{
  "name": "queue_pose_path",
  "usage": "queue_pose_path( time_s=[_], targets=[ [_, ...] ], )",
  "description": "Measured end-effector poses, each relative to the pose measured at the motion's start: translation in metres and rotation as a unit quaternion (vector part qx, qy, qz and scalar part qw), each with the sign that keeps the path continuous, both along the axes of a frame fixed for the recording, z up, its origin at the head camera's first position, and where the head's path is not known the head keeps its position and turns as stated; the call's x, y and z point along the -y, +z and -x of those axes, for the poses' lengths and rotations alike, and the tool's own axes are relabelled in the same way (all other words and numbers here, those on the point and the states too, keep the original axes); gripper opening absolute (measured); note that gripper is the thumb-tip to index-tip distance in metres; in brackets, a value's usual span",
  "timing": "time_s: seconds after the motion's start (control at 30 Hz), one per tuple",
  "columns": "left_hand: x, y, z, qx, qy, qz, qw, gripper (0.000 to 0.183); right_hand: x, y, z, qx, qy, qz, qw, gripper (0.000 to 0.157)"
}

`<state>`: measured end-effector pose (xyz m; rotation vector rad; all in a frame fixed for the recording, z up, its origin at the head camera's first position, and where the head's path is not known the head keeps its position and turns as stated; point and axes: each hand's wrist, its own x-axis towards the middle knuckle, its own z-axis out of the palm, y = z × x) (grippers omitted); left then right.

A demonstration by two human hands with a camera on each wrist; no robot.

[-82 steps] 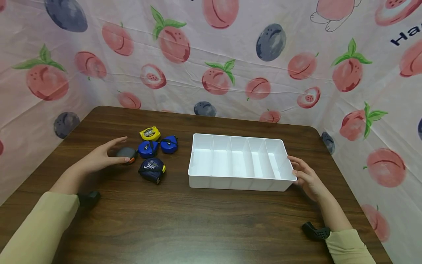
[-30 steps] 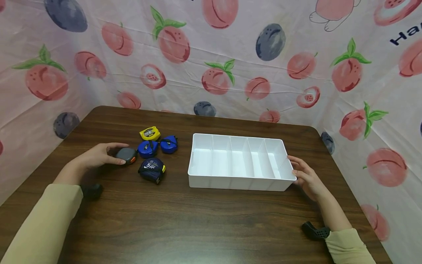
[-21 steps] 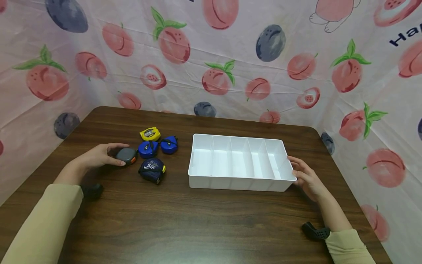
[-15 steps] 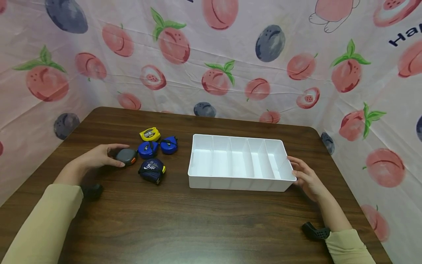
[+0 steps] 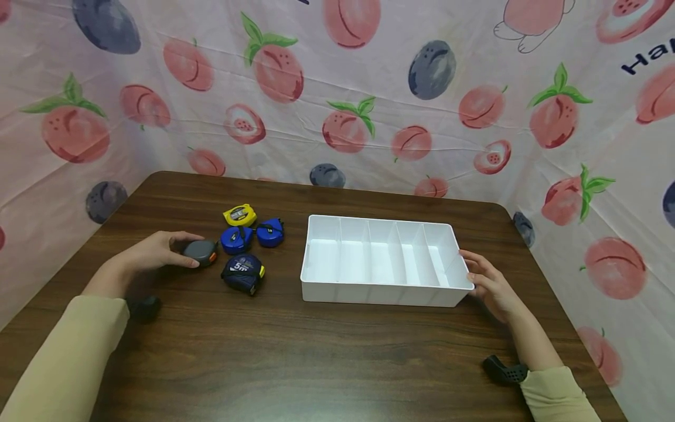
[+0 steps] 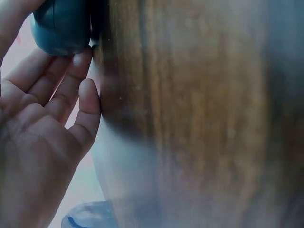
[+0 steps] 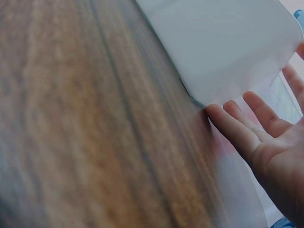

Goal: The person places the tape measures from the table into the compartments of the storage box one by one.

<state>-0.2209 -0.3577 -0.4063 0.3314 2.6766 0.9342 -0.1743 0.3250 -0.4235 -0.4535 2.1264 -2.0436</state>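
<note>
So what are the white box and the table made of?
The box is probably moulded plastic, smooth and satiny, with thin walls and rounded corners. The table shows brown grain and a soft sheen: wood or laminate, I can't tell which.

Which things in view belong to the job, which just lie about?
In the job:
grey tape measure, pinched by the left hand
white tray, touched by the right hand
yellow tape measure, two blue tape measures, navy tape measure: likely, being grouped nearby

Just around:
fruit-print cloth
wooden table, only the work surface
black wristband
</note>
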Motion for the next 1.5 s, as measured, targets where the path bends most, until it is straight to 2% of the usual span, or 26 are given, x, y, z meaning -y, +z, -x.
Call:
queue_pose_path(
  time_s=[0.13,0.53,0.93,1.13,1.37,1.5],
  targets=[
    [0.000,0.000,-0.002,-0.015,0.004,0.006,0.9999,0.068,0.000,0.000,0.000,0.000,-0.001,0.000,1.000,0.040],
    [-0.001,0.005,-0.012,-0.068,0.036,-0.016,0.9969,0.067,0.001,0.000,0.000,0.002,-0.001,0.001,1.000,0.040],
    [-0.012,0.014,-0.016,-0.135,0.067,-0.051,0.9873,0.062,0.000,-0.001,0.000,-0.003,0.002,0.005,1.000,0.041],
    [-0.021,0.019,-0.019,-0.144,0.092,-0.066,0.9831,0.062,0.000,0.000,0.000,-0.003,0.000,0.003,1.000,0.040],
    [-0.034,0.027,-0.022,-0.172,0.072,-0.082,0.9791,0.060,0.000,0.000,-0.001,-0.004,0.001,0.003,1.000,0.041],
    [-0.043,0.032,-0.022,-0.184,0.072,-0.082,0.9768,0.060,0.001,0.000,-0.001,-0.004,0.002,0.005,1.000,0.041]
  ],
)
